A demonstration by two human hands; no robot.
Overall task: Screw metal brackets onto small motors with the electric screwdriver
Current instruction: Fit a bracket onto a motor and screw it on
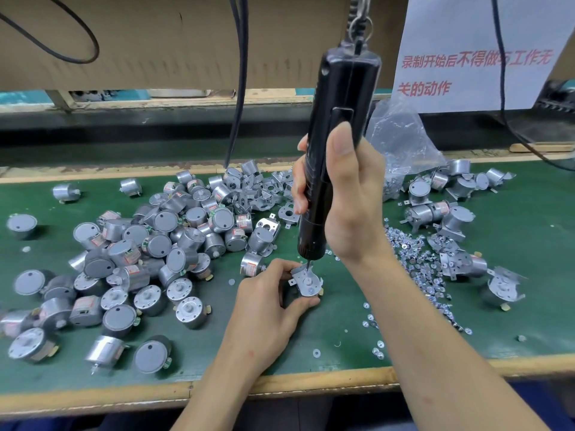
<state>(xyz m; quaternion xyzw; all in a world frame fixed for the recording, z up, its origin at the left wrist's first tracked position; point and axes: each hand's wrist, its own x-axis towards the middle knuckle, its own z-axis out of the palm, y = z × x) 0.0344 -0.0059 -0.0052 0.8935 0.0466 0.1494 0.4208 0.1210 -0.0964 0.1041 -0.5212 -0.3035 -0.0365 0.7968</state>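
Note:
My right hand (pixel 348 200) grips the black electric screwdriver (pixel 337 132), which hangs from a hook and stands almost upright. Its bit touches the far edge of a metal bracket (pixel 306 279) that sits on a small motor. My left hand (pixel 267 301) holds that motor and bracket on the green mat, thumb at the near side and fingers at the far left. The motor body is mostly hidden under the bracket and my fingers.
A big heap of bare motors (pixel 149 253) covers the left of the green mat (pixel 342 331). Loose brackets (pixel 264 194) lie behind it. Screws (pixel 417 259) are scattered on the right, near a plastic bag (pixel 401 141) and several finished motors (pixel 441 213). Cables (pixel 239 88) hang down.

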